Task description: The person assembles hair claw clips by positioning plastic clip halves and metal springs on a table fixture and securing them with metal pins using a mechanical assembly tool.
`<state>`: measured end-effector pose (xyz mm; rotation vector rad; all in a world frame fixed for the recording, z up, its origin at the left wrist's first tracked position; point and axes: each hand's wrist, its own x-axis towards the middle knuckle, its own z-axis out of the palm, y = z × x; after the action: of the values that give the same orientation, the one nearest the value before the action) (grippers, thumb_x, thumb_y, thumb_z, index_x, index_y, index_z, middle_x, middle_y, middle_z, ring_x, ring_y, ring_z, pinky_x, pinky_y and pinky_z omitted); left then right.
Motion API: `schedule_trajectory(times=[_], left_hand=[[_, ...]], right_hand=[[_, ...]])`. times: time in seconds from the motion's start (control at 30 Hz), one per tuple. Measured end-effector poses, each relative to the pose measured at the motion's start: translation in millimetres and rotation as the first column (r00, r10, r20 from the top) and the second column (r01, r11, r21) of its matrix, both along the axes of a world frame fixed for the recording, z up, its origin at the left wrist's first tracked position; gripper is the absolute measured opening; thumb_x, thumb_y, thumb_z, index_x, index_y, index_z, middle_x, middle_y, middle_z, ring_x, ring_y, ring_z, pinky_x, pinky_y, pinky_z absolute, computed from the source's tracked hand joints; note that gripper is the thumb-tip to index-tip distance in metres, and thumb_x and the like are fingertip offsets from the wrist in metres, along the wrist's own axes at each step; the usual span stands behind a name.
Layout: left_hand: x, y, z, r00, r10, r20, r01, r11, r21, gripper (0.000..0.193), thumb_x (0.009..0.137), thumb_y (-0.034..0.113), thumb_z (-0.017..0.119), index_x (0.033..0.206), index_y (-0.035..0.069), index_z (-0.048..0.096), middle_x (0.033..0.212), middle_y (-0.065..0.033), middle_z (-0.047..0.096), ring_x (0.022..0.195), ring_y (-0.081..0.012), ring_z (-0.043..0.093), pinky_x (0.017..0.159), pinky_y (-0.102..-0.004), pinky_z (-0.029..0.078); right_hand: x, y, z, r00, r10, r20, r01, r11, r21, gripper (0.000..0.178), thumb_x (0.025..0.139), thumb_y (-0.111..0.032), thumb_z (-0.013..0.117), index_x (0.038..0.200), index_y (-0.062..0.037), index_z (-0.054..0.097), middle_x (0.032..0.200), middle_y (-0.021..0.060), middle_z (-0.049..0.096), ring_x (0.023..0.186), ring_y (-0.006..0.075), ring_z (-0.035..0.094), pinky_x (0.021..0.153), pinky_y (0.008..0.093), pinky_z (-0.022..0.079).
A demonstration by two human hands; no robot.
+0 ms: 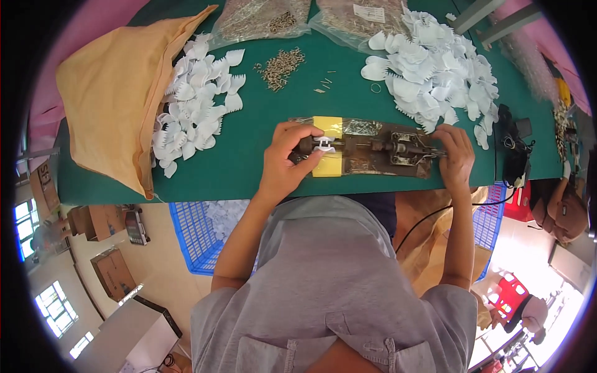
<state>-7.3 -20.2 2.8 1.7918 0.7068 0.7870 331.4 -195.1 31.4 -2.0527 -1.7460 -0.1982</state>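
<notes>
A long metal jig (360, 128) with a yellow-taped section (328, 168) lies across the green table in front of me. At its left end my left hand (283, 160) pinches a small white plastic claw clip (324, 144) between thumb and fingers, over the yellow tape. My right hand (456, 155) is closed around the lever (438, 153) at the jig's right end; the fingers partly hide it. Between the hands sits the jig's slide mechanism (405, 148). Beyond the jig is a heap of small metal springs (282, 68).
White toothed clip halves are piled at left (193, 115) beside a tan sack (112, 99), and at right (435, 68). Clear bags (258, 22) lie at the far edge. Black cables (515, 155) lie at right. A blue basket (191, 239) stands below the table edge.
</notes>
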Motion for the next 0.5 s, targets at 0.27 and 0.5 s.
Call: schedule_trajectory(times=[0.27,0.5], left_hand=[[0,-8,5,0.999,0.043,-0.006,-0.043,0.998,-0.036,0.037,0.087,0.005,0.08,0.122,0.009,0.071,0.116,-0.007,0.065,0.105,-0.017,0.062,0.083,-0.0294,0.055],[1,-5,-1,0.999,0.009,0.044,-0.011,0.999,0.052,0.035,0.084,0.005,0.08,0.118,0.008,0.072,0.116,-0.0061,0.071,0.115,-0.0252,0.059,0.093,-0.0354,0.053]], right_hand=[[4,10,4,1.0,0.0,0.027,0.001,1.0,-0.015,0.038,0.064,0.017,0.057,0.093,-0.0054,0.067,0.1,0.0045,0.067,0.092,0.0291,0.064,0.077,0.0401,0.051],[-42,41,80,1.0,-0.006,-0.01,0.003,0.943,-0.333,0.062,0.066,0.017,0.058,0.123,-0.0069,0.064,0.121,0.0116,0.066,0.121,0.0345,0.059,0.097,0.0438,0.049]])
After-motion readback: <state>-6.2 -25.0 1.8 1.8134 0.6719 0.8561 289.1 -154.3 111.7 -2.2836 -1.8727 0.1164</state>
